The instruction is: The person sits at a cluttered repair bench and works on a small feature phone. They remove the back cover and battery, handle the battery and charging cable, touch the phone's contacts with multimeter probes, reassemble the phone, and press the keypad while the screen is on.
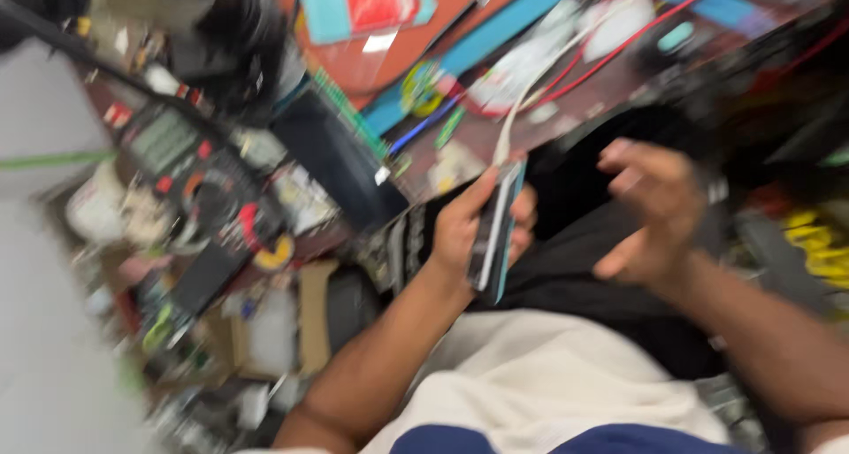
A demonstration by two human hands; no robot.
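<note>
The whole view is tilted and blurred by motion. My left hand grips a slim phone-like device edge-on, with a white cable plugged into its top end. To the right of the device, a short gap away, my right hand hovers with fingers loosely curled and nothing in it. Both hands are above a black cloth or bag over my lap.
A cluttered workbench lies beyond: a multimeter with a dial at left, a black box, red wires, blue strips, a red-and-teal packet, cardboard pieces and small parts at lower left.
</note>
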